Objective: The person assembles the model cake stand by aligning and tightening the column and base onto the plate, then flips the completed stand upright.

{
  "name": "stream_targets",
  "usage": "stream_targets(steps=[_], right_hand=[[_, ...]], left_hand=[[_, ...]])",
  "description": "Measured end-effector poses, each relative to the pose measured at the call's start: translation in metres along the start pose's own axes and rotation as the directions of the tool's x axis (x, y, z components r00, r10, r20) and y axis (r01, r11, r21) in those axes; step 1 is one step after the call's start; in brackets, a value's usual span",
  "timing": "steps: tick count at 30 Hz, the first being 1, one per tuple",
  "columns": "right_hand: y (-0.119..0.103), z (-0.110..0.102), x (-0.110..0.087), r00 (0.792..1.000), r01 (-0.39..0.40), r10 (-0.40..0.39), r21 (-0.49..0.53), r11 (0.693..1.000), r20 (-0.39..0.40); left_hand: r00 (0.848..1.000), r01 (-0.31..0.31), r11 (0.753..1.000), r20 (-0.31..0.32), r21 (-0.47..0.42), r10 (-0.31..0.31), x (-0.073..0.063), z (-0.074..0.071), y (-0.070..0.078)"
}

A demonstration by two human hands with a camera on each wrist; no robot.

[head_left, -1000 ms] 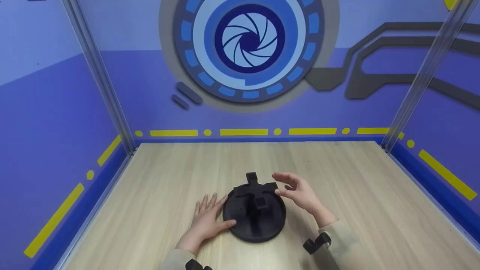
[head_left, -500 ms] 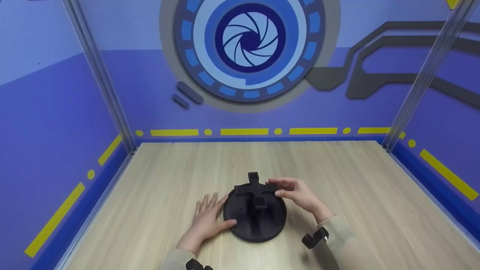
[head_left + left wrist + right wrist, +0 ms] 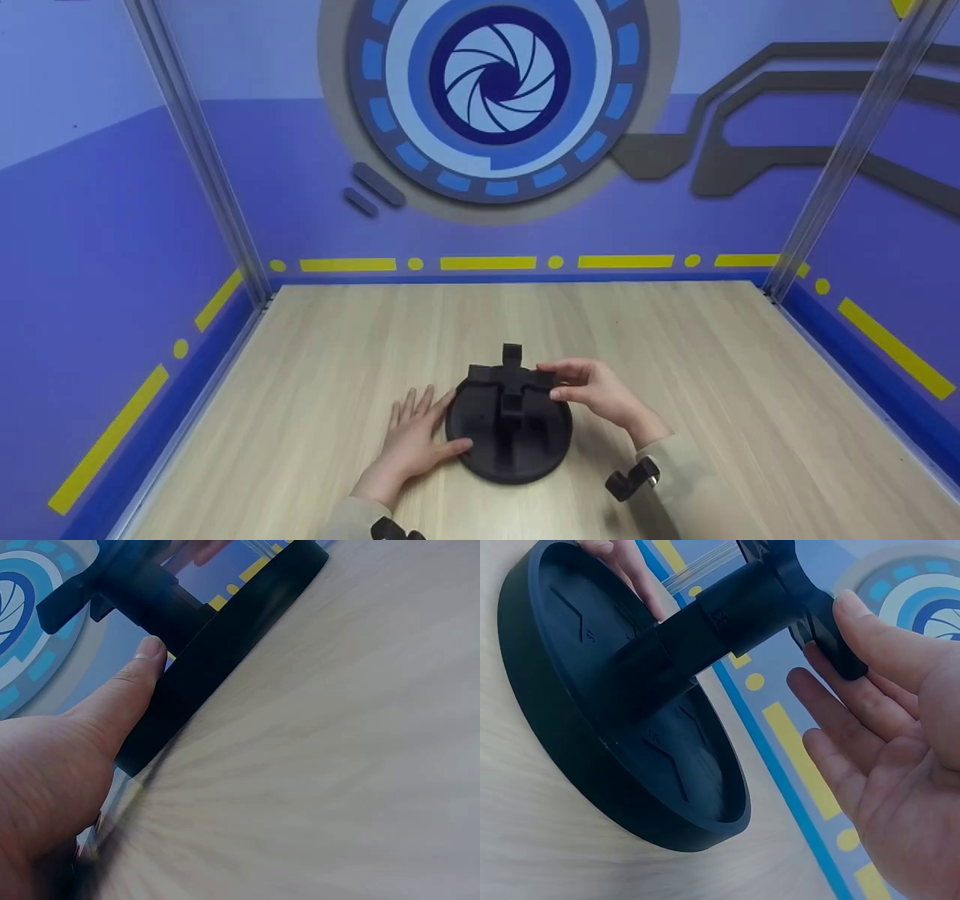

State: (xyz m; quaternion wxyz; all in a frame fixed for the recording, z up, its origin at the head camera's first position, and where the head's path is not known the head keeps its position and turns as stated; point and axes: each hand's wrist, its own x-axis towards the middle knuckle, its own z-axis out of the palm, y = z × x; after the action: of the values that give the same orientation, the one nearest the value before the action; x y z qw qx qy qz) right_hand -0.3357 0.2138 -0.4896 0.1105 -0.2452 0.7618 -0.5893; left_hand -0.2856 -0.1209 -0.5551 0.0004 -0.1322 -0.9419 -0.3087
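Observation:
A black stand has a round, rimmed base (image 3: pixel 544 446), a short post (image 3: pixel 697 634) and a four-armed cross top (image 3: pixel 512 377). It stands upright on the wooden table. My left hand (image 3: pixel 416 444) lies at the base's left side, fingers spread and straight, the thumb over the rim and touching it. With thumb and fingers on either side, my right hand (image 3: pixel 600 394) pinches the right arm of the cross. In the right wrist view the thumb (image 3: pixel 855 607) lies on that arm, and the other fingers are partly behind it.
The wooden tabletop (image 3: pixel 360 337) reaches back to a blue printed wall (image 3: pixel 285 187) with yellow dashes. Metal posts (image 3: pixel 202 150) stand at the back corners. Black straps with mounts (image 3: pixel 632 480) sit on both sleeves.
The cross top has turned slightly clockwise seen from above; its far arm went right and its near arm left. My right fingers have come in onto the right arm. The left hand has stayed put.

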Motion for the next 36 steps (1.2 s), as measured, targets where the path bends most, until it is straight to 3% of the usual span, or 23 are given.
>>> stream_targets(steps=[10, 21, 31, 36], right_hand=[[-0.002, 0.006, -0.005, 1.000, 0.007, -0.007, 0.018, 1.000, 0.003], [-0.010, 0.023, -0.014, 0.998, 0.034, -0.031, 0.059, 0.998, -0.048], [-0.017, 0.046, -0.021, 0.975, 0.041, -0.061, -0.097, 0.994, -0.213], [-0.023, 0.060, -0.025, 0.956, 0.033, -0.062, -0.105, 0.994, -0.287]], left_hand=[[1.000, 0.000, 1.000, 0.003, 0.002, 0.000, 0.001, 0.000, 0.000], [1.000, -0.015, 1.000, -0.008, 0.018, 0.015, 0.001, 0.000, 0.000], [1.000, -0.014, 1.000, -0.001, -0.018, 0.014, -0.001, 0.000, -0.001], [1.000, -0.021, 1.000, -0.003, -0.006, 0.021, -0.001, 0.000, -0.001]])
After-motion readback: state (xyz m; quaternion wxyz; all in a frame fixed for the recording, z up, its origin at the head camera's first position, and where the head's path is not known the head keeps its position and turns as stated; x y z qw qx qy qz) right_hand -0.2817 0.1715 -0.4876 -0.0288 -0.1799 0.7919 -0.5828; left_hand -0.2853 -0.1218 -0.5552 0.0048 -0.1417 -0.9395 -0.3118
